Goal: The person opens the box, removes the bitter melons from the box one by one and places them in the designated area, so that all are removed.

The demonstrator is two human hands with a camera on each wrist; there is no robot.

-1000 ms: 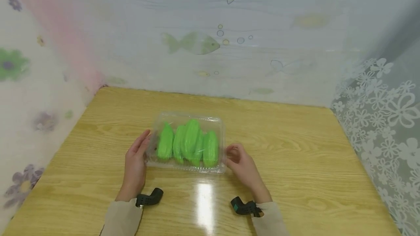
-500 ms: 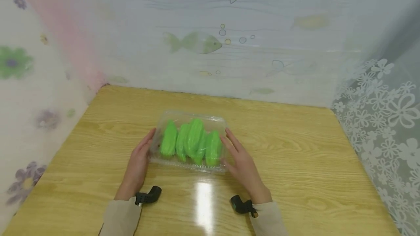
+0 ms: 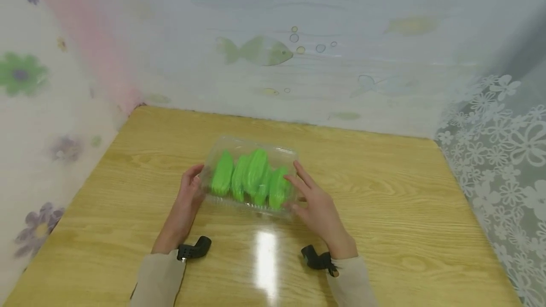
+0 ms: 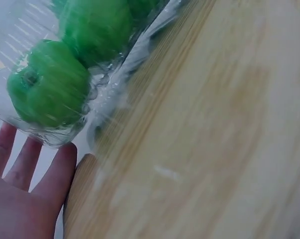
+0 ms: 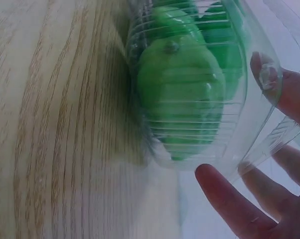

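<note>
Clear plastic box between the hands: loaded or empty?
Loaded. Several green pieces show through the clear plastic box in the head view and both wrist views.

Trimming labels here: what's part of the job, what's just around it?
Job:
clear container
green pieces inside it
left hand and right hand, both touching the container

Just around:
wood-grain table
fish-print backdrop
white-flowered sheet
black wrist devices

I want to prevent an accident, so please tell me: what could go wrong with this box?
The clear box could bend if the left hand and right hand, at opposite ends, press too hard. A steep tilt might send the green pieces inside sliding to one end.
</note>
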